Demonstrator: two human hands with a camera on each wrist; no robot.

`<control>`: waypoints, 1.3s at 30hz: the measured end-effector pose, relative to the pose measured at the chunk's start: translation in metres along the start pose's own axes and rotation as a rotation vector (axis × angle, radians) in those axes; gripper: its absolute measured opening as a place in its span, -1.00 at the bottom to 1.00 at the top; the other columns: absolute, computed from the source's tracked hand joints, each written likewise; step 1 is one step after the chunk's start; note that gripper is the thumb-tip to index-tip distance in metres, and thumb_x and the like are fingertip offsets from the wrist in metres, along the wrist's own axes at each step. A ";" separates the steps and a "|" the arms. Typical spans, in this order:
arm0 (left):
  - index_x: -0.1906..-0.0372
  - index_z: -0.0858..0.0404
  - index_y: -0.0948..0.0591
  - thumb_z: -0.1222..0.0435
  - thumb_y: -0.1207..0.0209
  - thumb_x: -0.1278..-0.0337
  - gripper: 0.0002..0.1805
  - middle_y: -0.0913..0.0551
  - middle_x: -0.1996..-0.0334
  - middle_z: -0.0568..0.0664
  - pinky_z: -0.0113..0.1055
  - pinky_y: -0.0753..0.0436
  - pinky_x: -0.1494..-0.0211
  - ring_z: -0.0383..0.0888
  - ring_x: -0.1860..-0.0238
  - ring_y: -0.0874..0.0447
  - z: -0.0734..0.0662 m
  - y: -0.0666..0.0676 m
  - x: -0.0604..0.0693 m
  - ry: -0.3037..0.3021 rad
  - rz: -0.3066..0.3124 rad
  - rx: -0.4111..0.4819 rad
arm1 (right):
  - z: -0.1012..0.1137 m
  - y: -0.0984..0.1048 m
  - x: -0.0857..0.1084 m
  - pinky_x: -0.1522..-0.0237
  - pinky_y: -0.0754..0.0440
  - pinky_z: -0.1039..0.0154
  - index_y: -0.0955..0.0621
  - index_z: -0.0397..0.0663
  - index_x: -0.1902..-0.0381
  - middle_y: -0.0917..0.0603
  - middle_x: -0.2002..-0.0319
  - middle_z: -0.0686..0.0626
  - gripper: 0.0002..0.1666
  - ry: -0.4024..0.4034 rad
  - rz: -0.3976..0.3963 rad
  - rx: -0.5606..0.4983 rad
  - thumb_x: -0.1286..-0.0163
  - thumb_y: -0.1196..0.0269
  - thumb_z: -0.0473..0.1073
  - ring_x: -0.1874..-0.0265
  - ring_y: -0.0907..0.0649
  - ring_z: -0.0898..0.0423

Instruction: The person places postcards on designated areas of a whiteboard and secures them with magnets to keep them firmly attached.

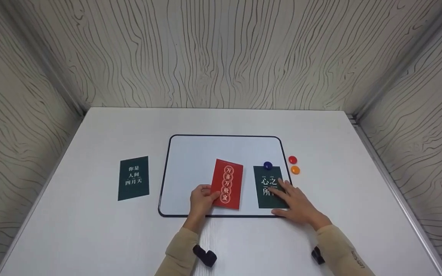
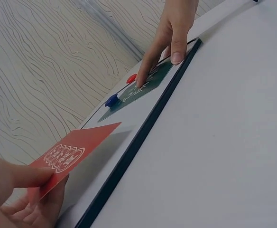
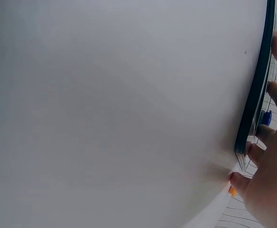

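Note:
Between thumb and fingers, my left hand pinches a red card with white lettering by its lower left edge. In the left wrist view that red card is tilted, raised above the whiteboard with a shadow beneath. My right hand rests with spread fingers on a dark green card at the board's right side, partly hiding its lettering. A blue round magnet sits on that card's top edge. From the right wrist, the right hand reaches over the board's dark frame.
Red and orange round magnets lie just right of the whiteboard. Another green card with white lettering is on the white table, left of the board. Wood-grain patterned panels enclose the table at the back and sides.

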State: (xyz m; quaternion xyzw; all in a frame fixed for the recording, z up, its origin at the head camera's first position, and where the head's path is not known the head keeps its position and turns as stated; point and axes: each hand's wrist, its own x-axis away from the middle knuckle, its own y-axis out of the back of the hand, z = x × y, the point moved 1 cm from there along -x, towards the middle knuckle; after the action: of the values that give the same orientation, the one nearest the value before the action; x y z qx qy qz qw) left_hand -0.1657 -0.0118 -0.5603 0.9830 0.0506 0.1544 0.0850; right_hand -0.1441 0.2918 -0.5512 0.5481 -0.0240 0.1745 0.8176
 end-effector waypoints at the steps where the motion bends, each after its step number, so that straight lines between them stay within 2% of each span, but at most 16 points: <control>1: 0.07 0.44 -0.53 0.37 -0.31 -0.06 -0.66 -0.74 0.26 0.27 -0.35 -0.68 0.23 -0.19 0.36 -0.70 0.000 0.000 0.000 0.003 0.001 0.002 | 0.000 0.000 0.000 -0.45 0.02 -0.41 -0.29 0.43 -0.40 -0.01 -0.57 -0.13 -0.19 0.005 -0.003 0.002 -0.21 -0.24 0.32 -0.53 -0.01 -0.31; 4: 0.08 0.43 -0.53 0.36 -0.32 -0.06 -0.66 -0.74 0.25 0.25 -0.34 -0.69 0.20 -0.18 0.34 -0.70 -0.001 -0.002 0.001 0.007 -0.003 -0.004 | 0.000 0.001 0.000 -0.47 0.03 -0.38 -0.30 0.41 -0.40 -0.02 -0.56 -0.13 -0.19 0.015 -0.007 0.004 -0.21 -0.24 0.31 -0.53 -0.02 -0.29; 11: 0.15 0.42 -0.56 0.38 -0.35 0.00 -0.69 -0.72 0.36 0.23 -0.35 -0.65 0.29 -0.16 0.40 -0.65 -0.004 -0.004 0.001 -0.072 -0.070 -0.068 | 0.002 0.003 -0.001 -0.47 0.01 -0.37 -0.33 0.31 -0.39 -0.08 -0.54 -0.20 -0.19 0.067 -0.036 0.003 -0.21 -0.25 0.29 -0.51 -0.05 -0.32; 25: 0.23 0.41 -0.56 0.41 -0.36 0.05 -0.73 -0.67 0.43 0.18 -0.37 -0.65 0.38 -0.15 0.44 -0.62 -0.001 -0.010 0.007 -0.185 -0.142 -0.149 | 0.000 0.001 0.001 -0.50 0.08 -0.33 -0.31 0.35 -0.40 -0.03 -0.56 -0.16 -0.18 0.036 -0.014 -0.001 -0.21 -0.23 0.33 -0.53 -0.01 -0.29; 30: 0.27 0.37 -0.55 0.41 -0.36 0.03 -0.76 -0.64 0.44 0.13 -0.38 -0.63 0.37 -0.18 0.44 -0.57 -0.004 -0.008 0.009 -0.204 -0.130 -0.194 | 0.000 0.001 0.000 -0.50 0.09 -0.32 -0.30 0.36 -0.41 -0.02 -0.56 -0.16 -0.17 0.037 -0.012 0.005 -0.21 -0.23 0.33 -0.54 -0.01 -0.29; 35: 0.28 0.32 -0.54 0.36 -0.36 0.00 -0.77 -0.67 0.43 0.08 -0.35 -0.67 0.33 -0.20 0.43 -0.60 -0.007 -0.007 0.011 -0.202 -0.121 -0.280 | 0.000 0.000 0.000 -0.50 0.08 -0.33 -0.31 0.36 -0.40 -0.03 -0.56 -0.16 -0.18 0.037 -0.013 -0.001 -0.21 -0.24 0.32 -0.53 -0.01 -0.29; 39: 0.31 0.30 -0.55 0.32 -0.39 0.03 -0.75 -0.66 0.46 0.06 -0.39 -0.62 0.38 -0.21 0.47 -0.57 -0.009 -0.007 0.012 -0.217 -0.135 -0.369 | -0.001 -0.001 -0.001 -0.50 0.05 -0.33 -0.32 0.34 -0.40 -0.05 -0.55 -0.17 -0.19 0.046 -0.018 0.009 -0.21 -0.24 0.31 -0.53 -0.03 -0.29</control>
State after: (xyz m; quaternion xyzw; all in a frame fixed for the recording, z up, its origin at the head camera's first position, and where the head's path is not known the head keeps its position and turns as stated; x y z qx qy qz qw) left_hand -0.1577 -0.0025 -0.5492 0.9561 0.0776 0.0486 0.2785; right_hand -0.1449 0.2921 -0.5528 0.5479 0.0006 0.1796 0.8170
